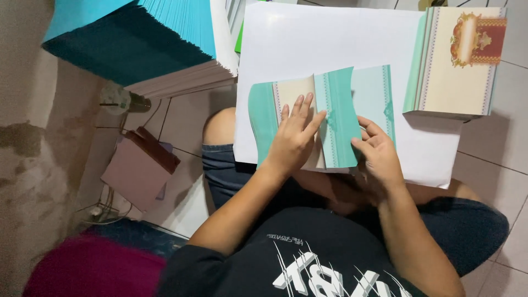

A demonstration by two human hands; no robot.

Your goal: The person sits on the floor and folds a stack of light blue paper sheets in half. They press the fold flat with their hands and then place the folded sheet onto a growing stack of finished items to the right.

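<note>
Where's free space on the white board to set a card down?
Free: white board above the teal card, and its lower right corner under the printed stack. Crowded: the centre, where left hand and right hand press the card.

A black short-sleeved T-shirt (308, 258) is worn, with white slashed lettering printed across the chest, below the hands. Both forearms are left bare from the sleeve ends to the left hand (294, 137) and the right hand (379, 157). Dark blue shorts (225, 170) are seen beneath the hands, with the knees uncovered.
</note>
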